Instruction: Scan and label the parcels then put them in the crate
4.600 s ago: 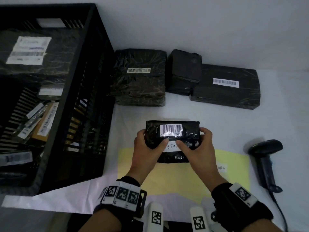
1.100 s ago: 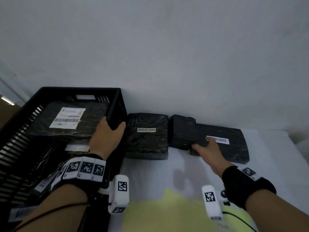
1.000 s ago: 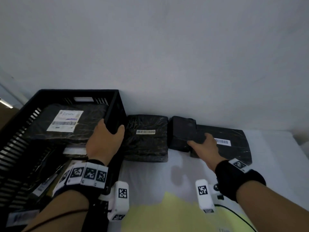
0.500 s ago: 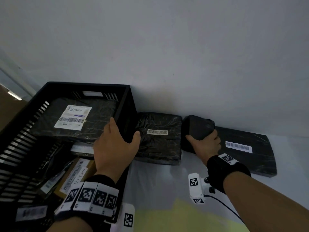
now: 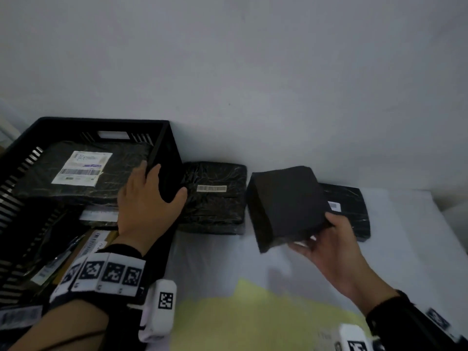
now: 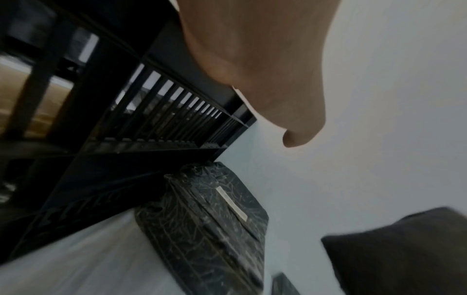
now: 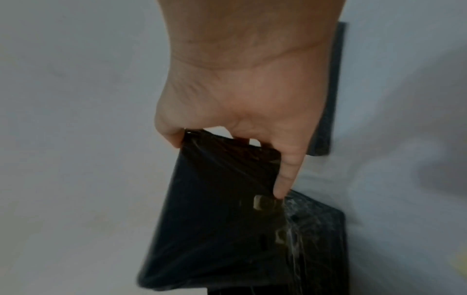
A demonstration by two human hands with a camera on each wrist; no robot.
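Black parcel (image 5: 286, 206) held in right hand (image 5: 329, 247); only head view shows left hand (image 5: 147, 201) gripping crate (image 5: 162, 148).

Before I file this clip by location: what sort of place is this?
Probably a parcel packing or sorting station: a black crate holding labelled parcels, more black-wrapped barcoded parcels lined up along a plain wall, and another parcel held in the right hand.
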